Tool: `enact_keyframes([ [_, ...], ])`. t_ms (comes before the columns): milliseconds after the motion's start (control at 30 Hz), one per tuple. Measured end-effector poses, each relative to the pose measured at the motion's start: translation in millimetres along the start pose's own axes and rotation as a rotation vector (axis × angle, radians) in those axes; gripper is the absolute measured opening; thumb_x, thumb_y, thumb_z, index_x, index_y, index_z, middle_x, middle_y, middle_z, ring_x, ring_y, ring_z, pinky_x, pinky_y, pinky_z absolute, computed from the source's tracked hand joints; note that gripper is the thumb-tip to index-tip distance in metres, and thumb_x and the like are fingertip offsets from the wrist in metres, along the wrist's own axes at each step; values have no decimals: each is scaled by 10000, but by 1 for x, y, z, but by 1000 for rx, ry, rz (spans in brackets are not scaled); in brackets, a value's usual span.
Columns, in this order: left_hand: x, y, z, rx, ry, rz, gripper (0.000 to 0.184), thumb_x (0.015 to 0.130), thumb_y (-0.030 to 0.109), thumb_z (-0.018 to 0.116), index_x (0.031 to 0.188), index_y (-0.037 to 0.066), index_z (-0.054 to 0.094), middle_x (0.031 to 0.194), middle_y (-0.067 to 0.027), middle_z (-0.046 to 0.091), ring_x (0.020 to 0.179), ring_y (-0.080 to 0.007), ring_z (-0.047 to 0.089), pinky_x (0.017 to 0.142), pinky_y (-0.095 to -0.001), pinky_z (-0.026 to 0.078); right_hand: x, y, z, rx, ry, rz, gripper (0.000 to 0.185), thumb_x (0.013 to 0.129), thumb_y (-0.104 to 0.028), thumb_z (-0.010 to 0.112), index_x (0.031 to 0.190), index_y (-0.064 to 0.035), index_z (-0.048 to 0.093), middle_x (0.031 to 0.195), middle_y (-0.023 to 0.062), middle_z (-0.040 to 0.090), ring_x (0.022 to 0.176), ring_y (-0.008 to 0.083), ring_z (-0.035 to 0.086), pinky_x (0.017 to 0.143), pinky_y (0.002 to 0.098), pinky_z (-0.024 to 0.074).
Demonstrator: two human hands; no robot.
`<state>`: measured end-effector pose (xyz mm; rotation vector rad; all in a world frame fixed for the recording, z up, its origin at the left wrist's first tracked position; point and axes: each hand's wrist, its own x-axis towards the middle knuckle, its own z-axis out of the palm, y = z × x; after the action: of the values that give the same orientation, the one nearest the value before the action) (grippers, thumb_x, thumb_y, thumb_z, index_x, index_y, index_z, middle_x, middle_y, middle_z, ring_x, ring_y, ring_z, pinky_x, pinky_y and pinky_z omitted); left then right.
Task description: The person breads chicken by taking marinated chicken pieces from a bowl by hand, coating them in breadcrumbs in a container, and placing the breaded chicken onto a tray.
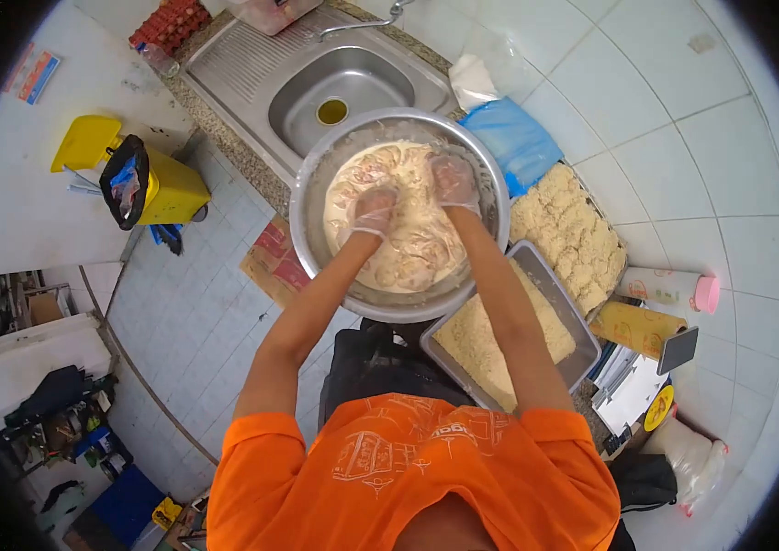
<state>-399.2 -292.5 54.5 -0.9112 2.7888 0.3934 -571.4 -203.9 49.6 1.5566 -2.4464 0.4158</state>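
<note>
A wide metal bowl (490, 197) holds a creamy batter (412, 234) with coated lumps in it that look like raw meat pieces. Both hands wear clear plastic gloves and are down in this mixture. My left hand (375, 208) is near the bowl's middle, its fingers sunk in the batter and hidden. Closer to the far right wall of the bowl, my right hand (453, 180) presses into the mix, and its fingertips are covered too. Whether either hand grips a piece cannot be seen.
Behind the bowl is a steel sink (343, 78). To the right sit a grey tub (582, 354) of crumbs, a tray of crumbly coating (568, 230) and a blue plastic bag (510, 138). A yellow bin (173, 188) stands on the floor at left, and a cardboard box (270, 262) lies below.
</note>
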Motion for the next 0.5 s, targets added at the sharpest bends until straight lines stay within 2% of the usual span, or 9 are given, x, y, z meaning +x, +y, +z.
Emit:
enact_keyframes([
  [33, -5, -1, -3, -40, 168, 34, 220, 802, 159, 519, 958, 66, 643, 843, -163, 640, 816, -307, 639, 683, -395, 515, 6, 2, -3, -71, -139, 3, 179, 778, -138, 522, 897, -45, 617, 923, 150, 622, 835, 280, 614, 640, 393, 496],
  [133, 25, -30, 22, -276, 134, -59, 194, 779, 170, 541, 862, 42, 660, 803, -183, 641, 765, -329, 637, 666, -396, 514, 9, 19, 10, -14, -13, -16, 156, 737, -156, 557, 776, -26, 634, 815, 176, 631, 773, 328, 625, 678, 415, 501],
  [167, 17, -29, -1, -360, 188, -13, 198, 763, 186, 562, 855, 40, 659, 809, -189, 640, 757, -334, 634, 665, -395, 512, 14, 17, 5, 7, 33, -21, 159, 723, -162, 569, 736, -20, 639, 779, 185, 635, 752, 344, 628, 691, 423, 503],
  [233, -6, -27, -49, -523, 287, 86, 217, 733, 218, 603, 839, 37, 658, 821, -201, 638, 742, -343, 628, 665, -393, 509, 25, 7, -22, -20, -158, 187, 224, 701, -215, 595, 751, -3, 648, 799, 199, 640, 757, 347, 635, 695, 419, 508],
  [267, -11, -29, -58, -544, 295, 72, 229, 715, 234, 622, 842, 48, 661, 819, -202, 638, 739, -343, 627, 669, -394, 507, 27, -1, -41, -32, -253, 294, 260, 690, -242, 609, 759, 6, 652, 809, 207, 643, 759, 349, 639, 696, 417, 511],
  [367, -17, -38, -79, -576, 300, 33, 266, 682, 270, 659, 865, 77, 667, 830, -206, 637, 739, -342, 623, 685, -400, 504, 21, 2, -66, 40, -262, 367, 326, 715, -324, 590, 793, -20, 678, 792, 205, 649, 765, 359, 645, 708, 429, 514],
  [433, -22, -40, -86, -551, 256, 11, 283, 686, 279, 658, 898, 93, 668, 859, -209, 636, 752, -337, 622, 695, -405, 503, 14, -7, -97, 89, -213, 404, 323, 691, -315, 603, 794, -18, 677, 779, 217, 640, 769, 369, 636, 712, 429, 510],
  [500, -16, -40, -89, -482, 211, 73, 299, 728, 299, 632, 939, 90, 668, 894, -200, 643, 810, -342, 624, 744, -394, 499, 14, -6, -116, 137, -161, 428, 318, 673, -304, 611, 790, -16, 673, 770, 226, 632, 765, 374, 629, 707, 426, 507],
])
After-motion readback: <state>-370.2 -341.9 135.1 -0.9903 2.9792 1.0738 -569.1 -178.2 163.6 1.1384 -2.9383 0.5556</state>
